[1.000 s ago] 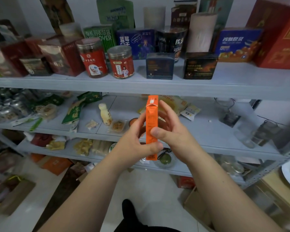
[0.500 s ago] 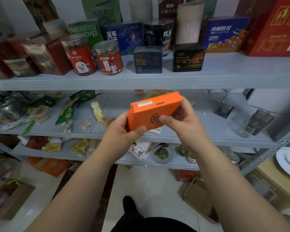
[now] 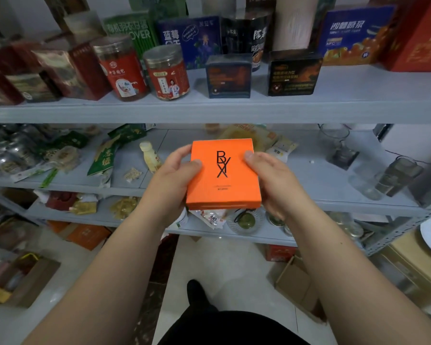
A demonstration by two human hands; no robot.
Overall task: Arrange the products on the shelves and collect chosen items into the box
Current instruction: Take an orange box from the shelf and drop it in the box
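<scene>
A flat orange box [image 3: 223, 175] with black letters on its face is held in front of the middle shelf, its face turned toward me. My left hand [image 3: 171, 180] grips its left edge, thumb on the face and fingers behind. My right hand [image 3: 271, 180] grips the right edge the same way. The box hangs in the air in front of the grey shelf unit [image 3: 209, 110] and touches no shelf.
The top shelf carries two red-labelled jars [image 3: 121, 68], two dark boxes [image 3: 228, 75], blue boxes and a red carton. Snack packets and a small bottle [image 3: 151, 156] lie on the middle shelf, glassware [image 3: 339, 145] at right. Cardboard boxes [image 3: 299, 287] stand on the floor.
The orange box has been turned from edge-on and upright to lying flat with its lettered face toward me. Both hands kept hold and shifted to its side edges.
</scene>
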